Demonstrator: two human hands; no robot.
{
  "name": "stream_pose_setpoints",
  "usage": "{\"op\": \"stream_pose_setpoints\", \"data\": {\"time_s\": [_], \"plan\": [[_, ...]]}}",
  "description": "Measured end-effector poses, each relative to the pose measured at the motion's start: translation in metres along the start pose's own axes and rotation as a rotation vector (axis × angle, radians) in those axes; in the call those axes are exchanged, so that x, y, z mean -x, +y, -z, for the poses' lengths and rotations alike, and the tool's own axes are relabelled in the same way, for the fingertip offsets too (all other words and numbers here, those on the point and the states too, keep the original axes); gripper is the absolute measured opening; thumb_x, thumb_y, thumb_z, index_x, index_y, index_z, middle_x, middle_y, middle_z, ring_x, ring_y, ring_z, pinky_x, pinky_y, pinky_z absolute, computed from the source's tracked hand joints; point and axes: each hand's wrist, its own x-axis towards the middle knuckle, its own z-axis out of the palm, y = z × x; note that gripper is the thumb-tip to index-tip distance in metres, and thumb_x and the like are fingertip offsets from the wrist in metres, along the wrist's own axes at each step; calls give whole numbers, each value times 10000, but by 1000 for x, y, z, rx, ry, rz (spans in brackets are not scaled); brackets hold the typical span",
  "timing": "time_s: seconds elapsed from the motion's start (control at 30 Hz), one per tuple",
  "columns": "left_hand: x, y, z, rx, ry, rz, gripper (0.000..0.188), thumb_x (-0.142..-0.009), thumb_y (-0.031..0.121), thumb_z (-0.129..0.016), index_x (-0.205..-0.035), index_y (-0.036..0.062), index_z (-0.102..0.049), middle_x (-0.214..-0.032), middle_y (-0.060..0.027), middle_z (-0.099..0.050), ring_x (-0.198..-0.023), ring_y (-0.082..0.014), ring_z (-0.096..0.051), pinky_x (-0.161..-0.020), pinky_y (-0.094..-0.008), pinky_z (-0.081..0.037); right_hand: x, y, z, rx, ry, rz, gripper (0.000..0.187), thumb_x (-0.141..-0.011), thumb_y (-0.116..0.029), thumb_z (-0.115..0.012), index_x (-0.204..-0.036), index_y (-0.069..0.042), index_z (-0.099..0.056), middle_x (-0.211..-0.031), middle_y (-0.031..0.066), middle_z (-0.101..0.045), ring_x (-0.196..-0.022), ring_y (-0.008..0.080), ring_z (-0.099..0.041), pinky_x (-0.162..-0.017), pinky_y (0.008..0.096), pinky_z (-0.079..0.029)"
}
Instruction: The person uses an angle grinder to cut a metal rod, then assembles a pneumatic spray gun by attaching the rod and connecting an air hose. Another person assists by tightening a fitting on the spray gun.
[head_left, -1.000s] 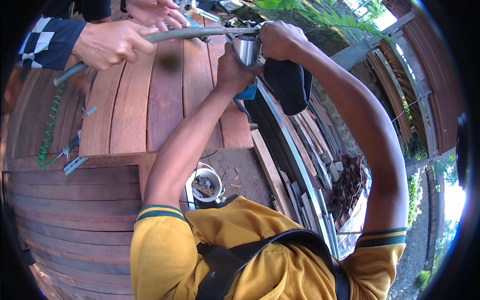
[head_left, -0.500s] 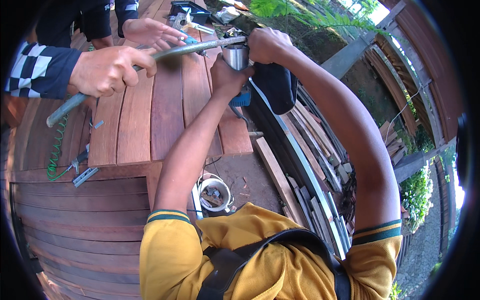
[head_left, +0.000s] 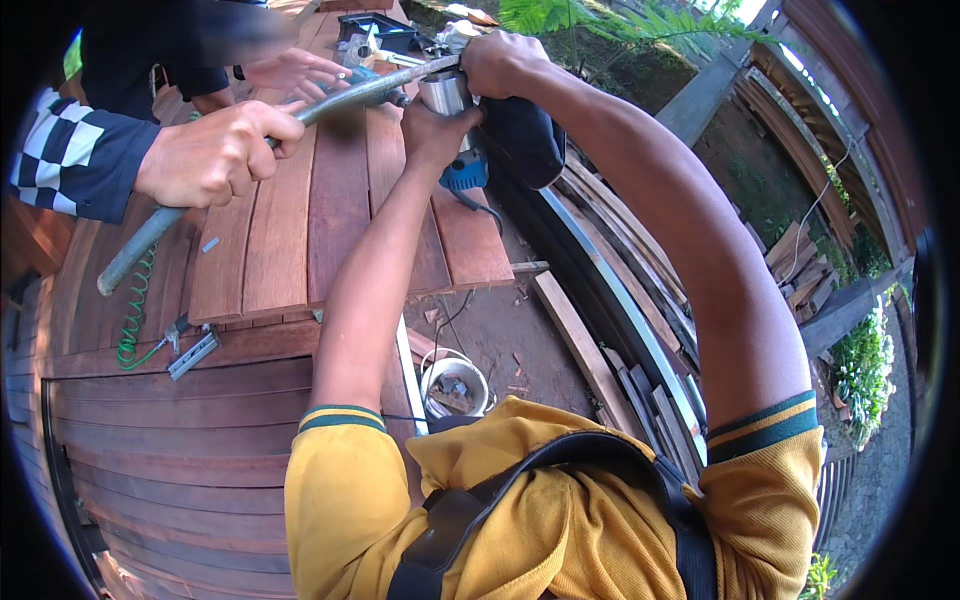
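My left hand (head_left: pixel 437 132) is wrapped around the silver cylindrical body of a power tool (head_left: pixel 446 95), whose blue end (head_left: pixel 464 171) shows below the hand with a cord. My right hand (head_left: pixel 500 64) is closed at the tool's upper end, beside the tip of a long grey metal pipe (head_left: pixel 370 88). What its fingers hold is hidden. A co-worker's hand (head_left: pixel 215 150) in a checkered sleeve grips the pipe farther left. The co-worker's other hand (head_left: pixel 295 72) is held with fingers spread near the pipe. A dark rounded thing (head_left: pixel 530 140) hangs beneath my right forearm.
The tool is above the edge of a wooden plank table (head_left: pixel 340 220). A dark tray (head_left: pixel 375 35) with tools stands at its far end. Below are a white bucket (head_left: pixel 455 388) of scraps and stacked timber (head_left: pixel 590 350). A green coiled hose (head_left: pixel 140 310) lies at left.
My hands and the power tool have moved left and slightly away from me. The pipe's left end has dropped, tilting it more steeply. The view has shifted a little.
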Motion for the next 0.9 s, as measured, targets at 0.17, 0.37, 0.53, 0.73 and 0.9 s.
{"op": "stream_pose_setpoints", "data": {"time_s": [0.17, 0.37, 0.53, 0.73, 0.9], "plan": [[-2, 0, -5, 53, -15, -95, 484, -708, 244, -916, -1101, 12, -754, -1039, -120, -802, -926, -232, -776, -859, -378, -605, 5, 7, 0, -47, 31, 6, 403, -862, -237, -735, -1245, -133, -805, -1275, 139, -772, -1171, 318, -754, -970, 460, -609], [-1, 0, -3, 234, -84, -128, 405, -755, 107, -894, -1118, 15, -741, -1052, -60, -778, -885, -163, -741, -804, -325, -595, 0, 5, -11, -62, 128, -35, 390, -827, -238, -737, -1192, -121, -808, -1179, 138, -795, -1089, 327, -772, -900, 456, -623], [-2, 2, 2, 53, -50, -174, 475, -726, 195, -927, -1125, 9, -750, -1065, -75, -792, -899, -183, -753, -833, -354, -597, -1, 4, -12, -184, 130, -78, 288, -794, -240, -776, -1058, -142, -837, -1096, 115, -813, -1070, 274, -779, -853, 428, -623], [-1, 1, -4, -9, -72, -199, 540, -704, 274, -958, -1129, 2, -766, -1047, -98, -808, -905, -197, -768, -851, -350, -603, 22, 8, -16, -158, 191, -182, 277, -814, -250, -741, -1038, -115, -832, -1066, 136, -806, -1044, 311, -776, -868, 434, -610], [-2, 7, 1, 6, -105, -154, 618, -618, 421, -953, -1039, -3, -796, -1008, -159, -818, -901, -287, -792, -860, -412, -610, 28, 1, -3, -108, 141, -203, 293, -818, -242, -735, -1061, -110, -834, -1093, 138, -803, -1071, 312, -773, -880, 442, -610]]}}
